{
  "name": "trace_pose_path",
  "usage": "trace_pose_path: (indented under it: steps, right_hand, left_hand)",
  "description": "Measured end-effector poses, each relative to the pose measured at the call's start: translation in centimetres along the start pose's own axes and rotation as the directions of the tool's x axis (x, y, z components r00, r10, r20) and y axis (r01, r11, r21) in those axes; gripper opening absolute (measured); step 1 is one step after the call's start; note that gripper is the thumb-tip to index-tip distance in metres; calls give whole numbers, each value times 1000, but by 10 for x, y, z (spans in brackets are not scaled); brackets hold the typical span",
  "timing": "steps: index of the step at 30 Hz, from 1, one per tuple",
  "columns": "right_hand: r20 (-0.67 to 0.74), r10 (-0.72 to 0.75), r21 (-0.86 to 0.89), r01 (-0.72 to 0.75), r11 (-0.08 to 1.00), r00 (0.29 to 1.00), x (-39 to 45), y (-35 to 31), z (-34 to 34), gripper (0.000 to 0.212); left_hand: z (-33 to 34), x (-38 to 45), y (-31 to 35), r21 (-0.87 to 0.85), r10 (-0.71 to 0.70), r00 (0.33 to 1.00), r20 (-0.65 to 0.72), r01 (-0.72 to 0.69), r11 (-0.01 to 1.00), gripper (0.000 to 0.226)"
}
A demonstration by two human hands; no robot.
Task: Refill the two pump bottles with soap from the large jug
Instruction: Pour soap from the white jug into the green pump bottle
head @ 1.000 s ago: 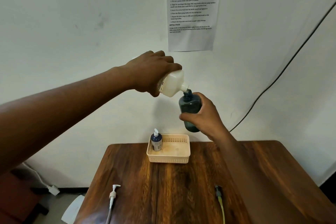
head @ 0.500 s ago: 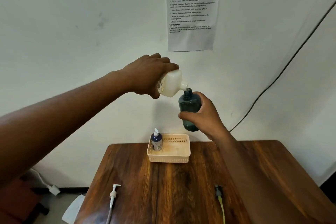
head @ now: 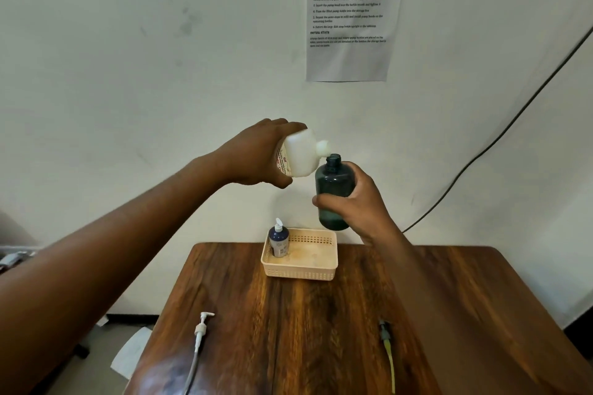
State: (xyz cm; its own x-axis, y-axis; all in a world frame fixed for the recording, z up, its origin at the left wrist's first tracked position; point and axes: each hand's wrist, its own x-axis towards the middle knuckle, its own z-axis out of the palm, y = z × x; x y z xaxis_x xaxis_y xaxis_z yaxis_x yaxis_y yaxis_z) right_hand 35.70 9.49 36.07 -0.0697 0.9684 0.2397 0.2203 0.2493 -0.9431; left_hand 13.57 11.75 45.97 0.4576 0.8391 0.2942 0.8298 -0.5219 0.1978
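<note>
My left hand point(head: 256, 154) grips a white soap jug point(head: 301, 154), tilted sideways with its spout just left of and slightly above the mouth of a dark teal bottle point(head: 333, 183). That bottle has no pump on it and stands upright in the air, held by my right hand point(head: 353, 202). A second bottle point(head: 278, 239), dark blue with a white pump fitted, stands in the left end of a beige basket point(head: 317, 269). A loose white pump head point(head: 200, 329) lies on the wooden table point(head: 288, 330) at the front left.
A yellow cable with a dark plug point(head: 386, 343) lies on the table at the front right. A printed sheet point(head: 349, 9) hangs on the wall, and a black cord point(head: 500, 135) runs down the wall on the right. Paper lies on the floor at left.
The jug's spout has lifted off the teal bottle's mouth and the jug has tipped back toward level. Both hands sit a little lower in view.
</note>
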Motion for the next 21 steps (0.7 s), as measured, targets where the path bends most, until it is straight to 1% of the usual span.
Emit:
trace_pose_path:
  steps: [3,6,9,13,15,18,21]
  right_hand:
    - [-3,2,16,-2,1000,1000,0,2,5,64]
    - [-4,-1,31,1,1000,1000,1,5,8,68]
    - [-4,-11,35,11,999,1000,1,9,12,68]
    - [-2,-29,17,30,999,1000,-1,16,20,69]
    - [11,-47,13,47,999,999,-4,20,25,68]
    - [19,-53,10,53,999,998,-8,32,37,67]
    - [14,-41,-14,41,999,999,-12,45,50,69]
  left_hand:
    - [12,-9,-6,-120,-73,997,-38,68,990,94]
    - [24,-22,-15,-244,-187,977,-107,156,957,93]
    - [40,-37,-26,-395,-267,954,-134,196,897,91]
    - [68,-64,-39,-530,-353,925,-141,231,816,89]
    - [86,-79,-49,-578,-410,901,-146,258,774,92]
    - [116,-107,-62,-601,-505,849,-157,324,730,99]
    - [149,-136,-73,-602,-600,786,-152,408,687,97]
